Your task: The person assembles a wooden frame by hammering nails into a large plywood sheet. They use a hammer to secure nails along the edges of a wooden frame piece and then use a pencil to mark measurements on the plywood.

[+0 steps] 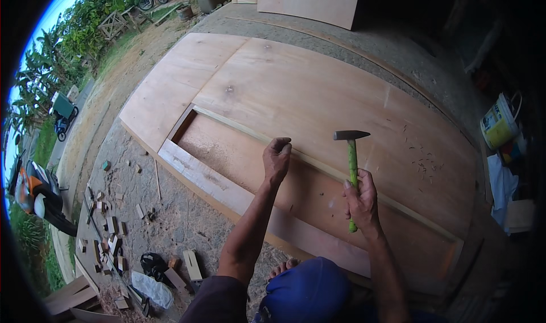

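Note:
A hammer with a dark head and a green handle is upright in my right hand, whose fingers wrap round the lower handle. My left hand is closed in a pinch over a pale wooden strip; whatever lies between its fingertips is too small to make out. That strip edges a long recess in a large plywood panel. Sawdust lies inside the recess. A flat board borders it on my side. Loose nails are scattered on the panel to the right.
Wood offcuts and a white plastic bag litter the concrete at left. A blue-clad knee is close to the panel's near edge. A bucket stands at right. Another plywood sheet is at the back, and a motorcycle at far left.

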Action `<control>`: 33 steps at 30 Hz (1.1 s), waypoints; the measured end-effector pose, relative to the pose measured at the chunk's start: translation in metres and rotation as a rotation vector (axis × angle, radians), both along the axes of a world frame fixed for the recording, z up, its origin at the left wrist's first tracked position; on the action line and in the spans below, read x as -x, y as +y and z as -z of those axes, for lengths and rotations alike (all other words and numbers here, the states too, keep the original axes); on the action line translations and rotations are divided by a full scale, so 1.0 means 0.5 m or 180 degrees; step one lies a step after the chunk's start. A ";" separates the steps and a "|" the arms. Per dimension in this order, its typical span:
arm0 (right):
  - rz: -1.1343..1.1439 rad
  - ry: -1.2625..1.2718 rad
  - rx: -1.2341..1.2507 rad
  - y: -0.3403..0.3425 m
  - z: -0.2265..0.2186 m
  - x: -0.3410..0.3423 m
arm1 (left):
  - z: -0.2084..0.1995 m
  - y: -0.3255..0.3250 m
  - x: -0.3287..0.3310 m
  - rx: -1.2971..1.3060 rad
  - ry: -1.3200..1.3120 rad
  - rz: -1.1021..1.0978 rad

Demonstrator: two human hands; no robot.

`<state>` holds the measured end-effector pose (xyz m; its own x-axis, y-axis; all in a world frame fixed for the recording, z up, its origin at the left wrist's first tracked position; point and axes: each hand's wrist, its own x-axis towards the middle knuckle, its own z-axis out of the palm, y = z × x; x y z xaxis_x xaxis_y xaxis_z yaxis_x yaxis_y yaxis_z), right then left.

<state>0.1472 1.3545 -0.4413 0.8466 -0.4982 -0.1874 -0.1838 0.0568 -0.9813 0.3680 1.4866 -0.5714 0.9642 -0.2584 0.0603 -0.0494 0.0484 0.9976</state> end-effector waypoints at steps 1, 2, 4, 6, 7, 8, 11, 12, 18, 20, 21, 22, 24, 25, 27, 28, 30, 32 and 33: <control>0.0110 0.0100 0.0020 -0.001 0.008 0.018 | 0.010 0.001 0.008 0.0059 0.0000 0.0007; 0.0197 0.0138 0.0035 -0.007 0.015 0.026 | 0.011 -0.006 0.008 0.0117 -0.0060 -0.0010; 0.0331 0.0167 0.0034 -0.020 0.028 0.051 | 0.015 -0.024 0.022 -0.0233 -0.0230 0.0059; 0.0410 0.0145 0.0010 -0.023 0.039 0.073 | 0.021 -0.033 0.034 -0.0740 -0.0782 0.0056; 0.0481 0.0162 0.0063 -0.024 0.046 0.081 | 0.017 -0.041 0.043 -0.1056 -0.1234 0.0056; 0.0542 0.0181 0.0117 -0.023 0.054 0.088 | 0.013 -0.047 0.052 -0.1370 -0.1684 0.0045; 0.0703 0.0196 0.0155 -0.027 0.071 0.097 | -0.007 -0.073 0.079 -0.1353 -0.1480 0.0061; 0.0754 0.0197 0.0149 -0.029 0.078 0.100 | -0.013 -0.080 0.087 -0.1369 -0.1414 0.0024; 0.0698 0.0069 0.0094 -0.009 0.045 0.081 | 0.024 -0.067 0.065 -0.0658 -0.0477 -0.0026; 0.0206 0.0198 0.0995 -0.030 0.059 0.077 | 0.024 -0.076 0.066 -0.0870 -0.0585 -0.0044; -0.0048 0.0260 0.1442 -0.037 0.068 0.074 | 0.023 -0.077 0.068 -0.0957 -0.0641 -0.0039; -0.0112 0.0118 0.1622 -0.035 0.072 0.068 | 0.019 -0.081 0.070 -0.1037 -0.0693 -0.0031; -0.0244 -0.0166 0.1980 -0.017 0.081 0.049 | 0.013 -0.085 0.076 -0.1152 -0.0798 0.0019; -0.0370 -0.0175 0.2138 -0.013 0.081 0.038 | 0.013 -0.085 0.076 -0.1117 -0.0764 0.0002; -0.0592 -0.0080 0.2320 -0.012 0.111 0.018 | 0.014 -0.086 0.073 -0.1092 -0.0756 -0.0015; -0.0709 -0.0037 0.2401 -0.008 0.116 0.006 | 0.016 -0.083 0.072 -0.1115 -0.0776 -0.0022; -0.0794 0.0074 0.2587 -0.007 0.121 -0.008 | 0.022 -0.077 0.069 -0.1260 -0.0936 -0.0010; -0.0735 -0.0113 0.2865 -0.004 0.120 -0.013 | 0.020 -0.075 0.066 -0.1375 -0.1154 0.0004; -0.0779 -0.0041 0.2838 0.000 0.119 -0.014 | 0.019 -0.073 0.067 -0.1431 -0.1264 0.0012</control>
<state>0.1539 1.3544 -0.5008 0.9466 -0.2607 0.1897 -0.0799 -0.7597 -0.6453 0.3346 1.4500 -0.5807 0.8892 -0.3456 0.2998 -0.4234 -0.3733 0.8255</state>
